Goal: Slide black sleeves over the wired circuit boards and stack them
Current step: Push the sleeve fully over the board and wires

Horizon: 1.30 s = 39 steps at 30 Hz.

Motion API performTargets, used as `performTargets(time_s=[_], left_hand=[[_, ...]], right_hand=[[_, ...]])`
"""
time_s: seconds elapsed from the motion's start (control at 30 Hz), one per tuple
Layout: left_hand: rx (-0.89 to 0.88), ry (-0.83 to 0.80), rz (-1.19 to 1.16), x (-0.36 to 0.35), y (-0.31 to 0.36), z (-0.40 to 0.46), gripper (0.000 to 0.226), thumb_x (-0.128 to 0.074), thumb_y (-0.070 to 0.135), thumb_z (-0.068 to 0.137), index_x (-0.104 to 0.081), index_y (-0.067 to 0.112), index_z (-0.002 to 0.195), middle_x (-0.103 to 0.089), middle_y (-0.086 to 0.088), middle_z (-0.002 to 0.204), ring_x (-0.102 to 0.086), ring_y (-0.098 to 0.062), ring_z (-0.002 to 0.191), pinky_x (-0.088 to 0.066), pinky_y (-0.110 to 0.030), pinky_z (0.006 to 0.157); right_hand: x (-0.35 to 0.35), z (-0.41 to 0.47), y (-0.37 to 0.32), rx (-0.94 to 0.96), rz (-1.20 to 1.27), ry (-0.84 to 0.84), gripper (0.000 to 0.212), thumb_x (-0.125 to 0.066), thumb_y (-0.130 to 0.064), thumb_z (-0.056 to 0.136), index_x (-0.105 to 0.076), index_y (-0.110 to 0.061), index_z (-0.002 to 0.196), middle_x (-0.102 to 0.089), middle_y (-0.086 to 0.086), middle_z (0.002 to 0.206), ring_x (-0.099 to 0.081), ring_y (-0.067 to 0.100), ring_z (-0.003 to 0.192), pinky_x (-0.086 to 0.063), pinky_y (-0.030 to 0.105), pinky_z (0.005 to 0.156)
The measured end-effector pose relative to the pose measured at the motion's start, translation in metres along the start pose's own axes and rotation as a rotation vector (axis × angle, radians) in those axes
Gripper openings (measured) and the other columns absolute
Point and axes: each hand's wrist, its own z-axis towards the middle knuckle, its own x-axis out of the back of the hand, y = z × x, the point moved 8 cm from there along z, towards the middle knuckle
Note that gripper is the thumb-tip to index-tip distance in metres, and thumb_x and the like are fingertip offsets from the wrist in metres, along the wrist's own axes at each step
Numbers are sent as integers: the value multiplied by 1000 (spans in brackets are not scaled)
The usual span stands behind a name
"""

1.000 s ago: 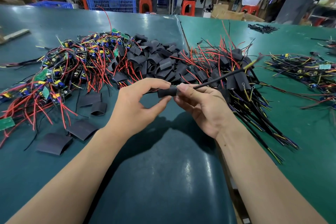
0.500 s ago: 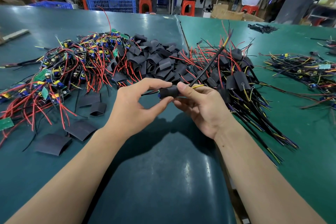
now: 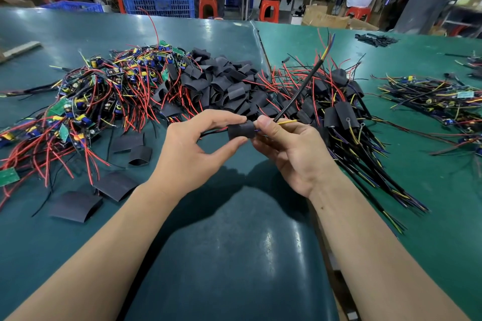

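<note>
Left hand (image 3: pixel 193 154) pinched black sleeve (image 3: pixel 241 130); right hand (image 3: pixel 289 148) pinched cable (image 3: pixel 300 92) beside sleeve. Risk: hidden board snagging, sleeve slipping off.

The desk (image 3: pixel 234 255) is dark teal on the left and a brighter green on the right. The sleeve (image 3: pixel 241 130) in hand is matte black, as are the loose sleeves (image 3: pixel 219 86) heaped behind it. The unsleeved boards (image 3: pixel 86 101) show green, with blue and yellow parts and red and black wires. The cable (image 3: pixel 302 91) rising from the sleeve is black, ending in yellow, blue and red strands. Behind, a crate (image 3: pixel 156 2) is blue and the stools (image 3: pixel 268 9) orange-red
</note>
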Motion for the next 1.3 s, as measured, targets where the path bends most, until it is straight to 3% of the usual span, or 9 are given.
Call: performTargets(time_s=[0.17, 0.3, 0.4, 0.5, 0.67, 0.73, 0.87, 1.07, 1.3], left_hand=[[-12, 5, 21, 1, 2, 0, 31, -80, 14, 82, -69, 14, 111, -72, 10, 109, -67, -3, 103, -54, -30, 94], [-27, 1, 25, 2, 4, 1, 33, -81, 14, 81, -70, 12, 112, -71, 9, 110, -67, -4, 103, -54, -31, 93], [-49, 6, 87, 3, 5, 2, 40, -82, 17, 80, -67, 9, 117, -68, 4, 118, -63, -9, 112, -50, -32, 99], [-95, 98, 198, 10, 7, 3, 41, -78, 18, 83, -64, 7, 119, -62, -1, 123, -58, -17, 117, -41, -28, 104], [-70, 149, 243, 15, 4, 1, 18, -68, 16, 89, -68, 11, 107, -66, 3, 102, -57, -11, 96, -46, -24, 83], [-82, 135, 260, 13, 5, 1, 17, -67, 15, 90, -68, 11, 106, -66, 3, 101, -55, -11, 95, -45, -23, 82], [-79, 165, 254, 17, 3, 2, 14, -65, 13, 91, -68, 9, 104, -66, 3, 100, -54, -11, 93, -46, -27, 84], [-58, 159, 255, 18, 2, 2, 14, -64, 13, 91, -68, 11, 104, -66, 3, 99, -54, -11, 93, -46, -25, 81], [-19, 141, 287, 17, 1, 4, 13, -64, 14, 90, -69, 11, 102, -65, 6, 98, -52, -12, 93, -43, -18, 80]], right_hand=[[-3, 0, 1, -9, -9, -19, 9, -75, -16, 69, -71, -9, 74, -68, 4, 69, -65, 13, 61, -56, 21, 60], [-7, -4, 5, -59, -253, -80, 18, -76, -30, 75, -65, -17, 76, -55, 1, 56, -55, 16, 46, -44, 20, 40], [-4, -7, -2, 1, -335, -22, 18, -75, -17, 84, -65, -14, 69, -56, 3, 53, -56, 18, 42, -40, 19, 38], [4, -8, -19, 142, -230, 121, 19, -71, -10, 87, -64, -13, 70, -64, 5, 55, -63, 18, 46, -45, 19, 41], [54, -13, -51, 394, 170, 514, 9, -66, -9, 93, -62, -4, 87, -71, 8, 65, -70, 17, 55, -52, 20, 47], [72, -14, -46, 320, 362, 588, 11, -59, -11, 98, -60, 0, 96, -72, 9, 65, -71, 17, 55, -52, 18, 47], [81, -11, -28, 124, 494, 610, 18, -52, -10, 101, -57, 1, 88, -69, 12, 59, -70, 17, 52, -51, 16, 44], [69, -8, -27, 77, 234, 537, 28, -50, -18, 102, -62, -5, 80, -67, 2, 54, -64, 11, 45, -47, 15, 41], [52, -5, -36, 200, -152, 490, 29, -53, -18, 101, -65, -5, 79, -59, 0, 51, -52, 12, 39, -41, 18, 37]])
